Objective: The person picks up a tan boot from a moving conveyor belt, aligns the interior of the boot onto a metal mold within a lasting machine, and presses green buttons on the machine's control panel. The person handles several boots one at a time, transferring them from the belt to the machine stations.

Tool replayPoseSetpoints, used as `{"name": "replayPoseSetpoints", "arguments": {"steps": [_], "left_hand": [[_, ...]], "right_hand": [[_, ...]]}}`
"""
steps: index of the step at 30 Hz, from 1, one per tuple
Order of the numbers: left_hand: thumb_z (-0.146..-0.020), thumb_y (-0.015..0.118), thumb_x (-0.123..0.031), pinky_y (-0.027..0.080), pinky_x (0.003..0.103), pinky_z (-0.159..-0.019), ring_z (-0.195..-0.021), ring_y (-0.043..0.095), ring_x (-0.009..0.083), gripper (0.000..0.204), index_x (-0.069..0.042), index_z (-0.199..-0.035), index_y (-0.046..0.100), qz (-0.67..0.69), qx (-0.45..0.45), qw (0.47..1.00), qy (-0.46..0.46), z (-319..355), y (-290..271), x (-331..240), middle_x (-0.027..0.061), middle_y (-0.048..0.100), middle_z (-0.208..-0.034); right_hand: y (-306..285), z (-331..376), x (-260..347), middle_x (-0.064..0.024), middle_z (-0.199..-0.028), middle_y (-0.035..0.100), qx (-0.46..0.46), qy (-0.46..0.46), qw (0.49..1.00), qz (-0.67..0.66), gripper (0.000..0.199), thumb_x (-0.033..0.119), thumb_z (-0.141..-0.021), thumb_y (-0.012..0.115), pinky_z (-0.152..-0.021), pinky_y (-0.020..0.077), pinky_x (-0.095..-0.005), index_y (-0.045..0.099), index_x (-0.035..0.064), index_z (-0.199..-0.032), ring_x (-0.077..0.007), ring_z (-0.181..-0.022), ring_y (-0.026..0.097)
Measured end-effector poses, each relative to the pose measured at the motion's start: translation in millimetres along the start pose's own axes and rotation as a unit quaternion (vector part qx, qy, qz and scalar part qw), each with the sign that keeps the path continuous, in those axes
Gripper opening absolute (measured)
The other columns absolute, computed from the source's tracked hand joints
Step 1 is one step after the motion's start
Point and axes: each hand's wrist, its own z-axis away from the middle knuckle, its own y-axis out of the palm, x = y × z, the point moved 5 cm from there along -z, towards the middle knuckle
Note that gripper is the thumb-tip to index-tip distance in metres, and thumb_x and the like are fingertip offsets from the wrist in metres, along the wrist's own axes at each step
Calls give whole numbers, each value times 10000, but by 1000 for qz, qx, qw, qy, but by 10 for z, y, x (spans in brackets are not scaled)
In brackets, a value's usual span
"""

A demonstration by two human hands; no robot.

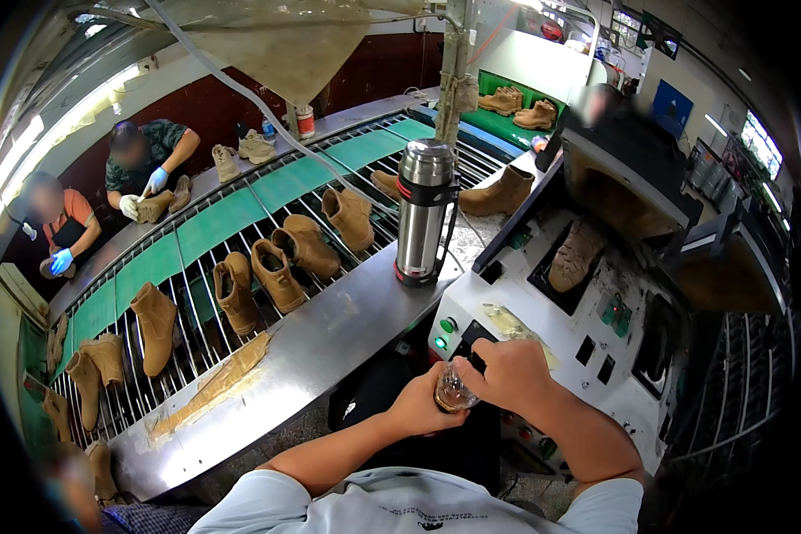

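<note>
A small clear cup (454, 392) with a little dark liquid in the bottom is held in front of my body. My left hand (416, 406) wraps round its side and base. From above, my right hand (513, 376) closes at its upper part, thumb against the wall. Beside the right fingers is something dark; whether it is a lid or part of the machine behind I cannot tell. A steel vacuum flask (423, 222) with a black handle stands upright on the metal ledge (347, 329), beyond my hands, its top in place.
Tan boots (156, 329) stand along a roller conveyor (205, 311) with a green belt (231, 209). At right, a white machine (587, 325) has a raised dark lid and a boot (577, 256) inside. Two gloved co-workers (147, 165) handle shoes across the conveyor.
</note>
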Motion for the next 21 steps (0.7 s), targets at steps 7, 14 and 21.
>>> {"name": "replayPoseSetpoints", "arguments": {"steps": [7,14,21], "left_hand": [[-604,797,-100,470,295,-826,-870,567,128,566,-49,-1099,528,177,386,904,53,254,131,-289,33,606,-943],[-606,796,-111,474,287,-780,-817,570,122,578,-8,-1102,518,249,495,831,41,283,121,-396,38,606,-889],[-612,795,-100,473,272,-808,-883,561,122,661,3,-1191,492,261,505,819,76,301,173,-617,45,592,-980]], "right_hand": [[-578,213,444,-16,-558,493,8,-288,953,-97,229,351,-789,677,-462,402,-343,627,128,-806,-243,-485,529],[-1035,262,600,-59,-847,529,148,-320,929,-114,328,231,-815,693,-544,442,-318,591,116,-1104,-219,-612,569],[-1223,300,543,-74,-1065,623,217,-291,920,-144,329,111,-726,715,-501,452,-276,690,214,-1038,-193,-556,568]]}}
